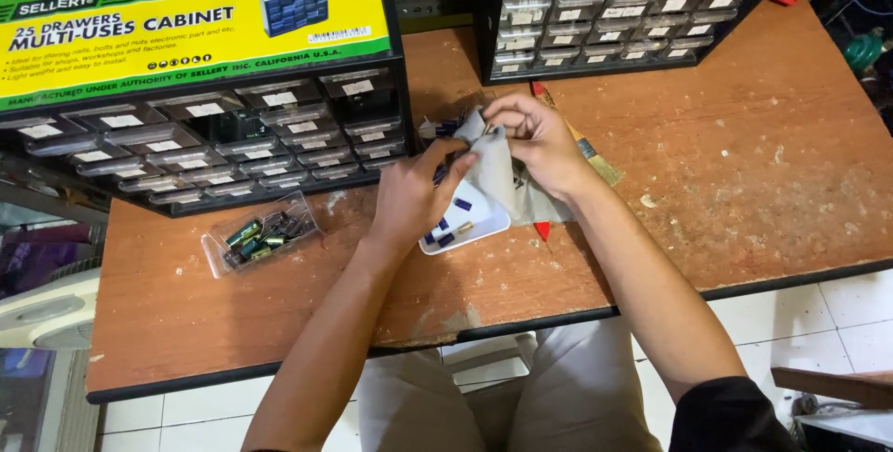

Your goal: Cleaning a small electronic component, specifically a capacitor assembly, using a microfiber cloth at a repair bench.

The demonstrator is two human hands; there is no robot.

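1. The left hand [409, 193] pinches the lower edge of a crumpled grey plastic bag [498, 173], fingers pressed together.
2. The right hand [538, 140] grips the bag's top, fingers curled tight.
3. The bag hangs over a small white tray [484, 225] with blue parts, on the worn brown wooden table [744, 173].
4. A clear plastic drawer [261, 232] of capacitors lies to the left, below a black multi-drawer cabinet [233, 145].

Even overhead light, soft shadows (slight motion blur), mild edge distortion.
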